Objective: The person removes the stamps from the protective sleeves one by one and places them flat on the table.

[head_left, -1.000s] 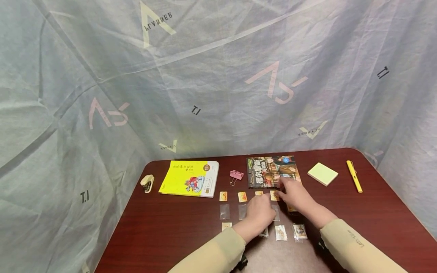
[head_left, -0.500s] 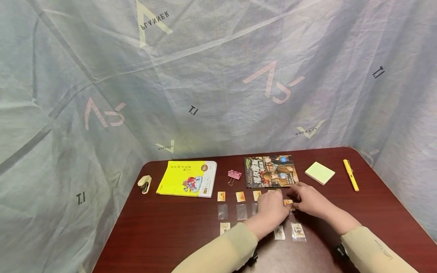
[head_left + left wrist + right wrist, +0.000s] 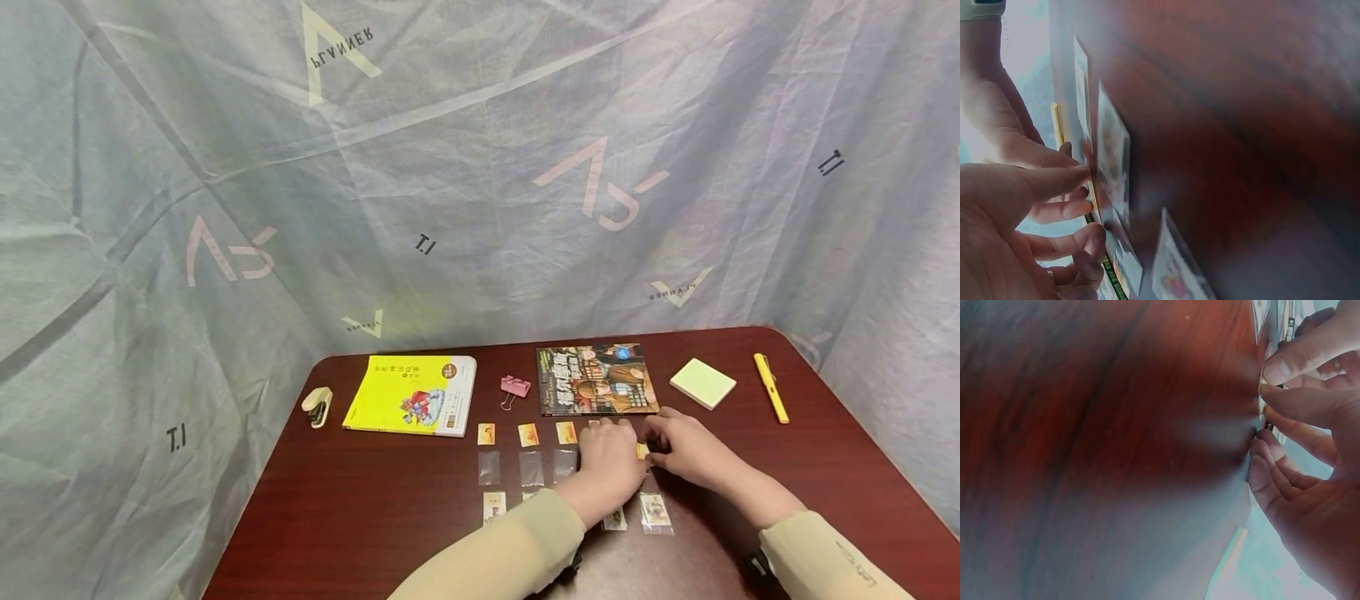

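In the head view, a small yellow stamp-like card [image 3: 642, 451] shows between my two hands, mostly covered. My left hand [image 3: 611, 458] bends over it from the left, its thumb and fingertips pinching at the card. From the other side my right hand [image 3: 690, 446] pinches it with thumb and fingers. The left wrist view shows both hands' fingertips meeting at the card's thin edge [image 3: 1093, 192]. Left of them lie more orange stamp-like cards [image 3: 528, 435] in a row, with clear little bags [image 3: 531, 468] below. Filled clear bags [image 3: 656, 510] form the nearest row, partly behind my left arm.
Along the back lie a yellow book [image 3: 408, 392], a dark illustrated book [image 3: 596, 379] and a pink binder clip [image 3: 515, 387]. A cream stapler [image 3: 318, 407] sits far left. On the right are a sticky-note pad [image 3: 702, 383] and a yellow pen [image 3: 771, 388].
Both hands have moved right and slightly nearer, away from the dark book's lower edge. The yellow card now sits between their fingertips. Over the last half second they shift only slightly.
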A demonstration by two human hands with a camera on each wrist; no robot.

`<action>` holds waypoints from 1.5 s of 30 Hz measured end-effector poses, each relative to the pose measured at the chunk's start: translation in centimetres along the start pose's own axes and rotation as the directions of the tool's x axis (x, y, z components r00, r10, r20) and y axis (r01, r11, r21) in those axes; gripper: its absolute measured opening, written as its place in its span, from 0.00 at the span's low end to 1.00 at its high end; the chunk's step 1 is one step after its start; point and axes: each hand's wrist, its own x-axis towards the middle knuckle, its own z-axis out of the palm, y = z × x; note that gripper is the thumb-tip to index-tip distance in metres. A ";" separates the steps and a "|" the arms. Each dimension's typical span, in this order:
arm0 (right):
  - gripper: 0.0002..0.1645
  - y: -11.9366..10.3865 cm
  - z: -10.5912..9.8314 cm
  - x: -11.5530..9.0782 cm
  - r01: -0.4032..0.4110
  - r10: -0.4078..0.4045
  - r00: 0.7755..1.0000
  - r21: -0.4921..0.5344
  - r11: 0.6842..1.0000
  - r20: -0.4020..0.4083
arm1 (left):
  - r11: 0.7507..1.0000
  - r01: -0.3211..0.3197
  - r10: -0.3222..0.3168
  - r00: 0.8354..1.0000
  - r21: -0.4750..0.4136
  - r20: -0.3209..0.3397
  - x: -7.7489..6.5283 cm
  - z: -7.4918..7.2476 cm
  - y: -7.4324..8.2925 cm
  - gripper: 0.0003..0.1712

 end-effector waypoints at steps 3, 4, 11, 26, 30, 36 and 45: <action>0.15 -0.2 0.0 0.0 0.006 -0.006 1.000 -0.005 1.000 -0.005 | 1.000 -0.003 0.003 1.000 0.011 -0.011 0.0 0.2 0.1 0.24; 0.15 -0.2 0.0 0.1 0.010 -0.010 1.000 -0.005 1.000 -0.006 | 1.000 -0.004 0.005 1.000 0.020 -0.016 0.0 0.2 0.1 0.24; 0.17 -0.2 0.3 0.3 0.005 -0.005 1.000 -0.029 1.000 0.007 | 0.999 -0.003 0.005 0.999 0.040 -0.035 0.0 0.8 0.3 0.26; 0.10 0.3 0.2 0.1 -0.053 0.052 0.999 0.209 0.976 0.014 | 0.994 -0.031 0.021 0.996 -0.102 -0.089 -0.1 0.8 -0.4 0.22; 0.05 0.5 -0.6 0.2 -0.021 0.013 1.000 0.421 0.907 0.023 | 0.892 -0.024 -0.005 0.998 -0.451 -0.062 0.1 -0.1 -1.8 0.13; 0.06 0.7 -1.3 0.4 -0.013 -0.006 1.000 0.692 0.722 0.025 | 0.449 0.066 -0.075 0.997 -0.891 0.036 0.4 -1.1 -3.3 0.09; 0.11 0.1 -1.3 0.3 -0.011 0.016 1.000 0.775 0.632 0.001 | -0.121 0.133 0.031 0.991 -0.984 0.131 -0.1 -0.9 -4.1 0.02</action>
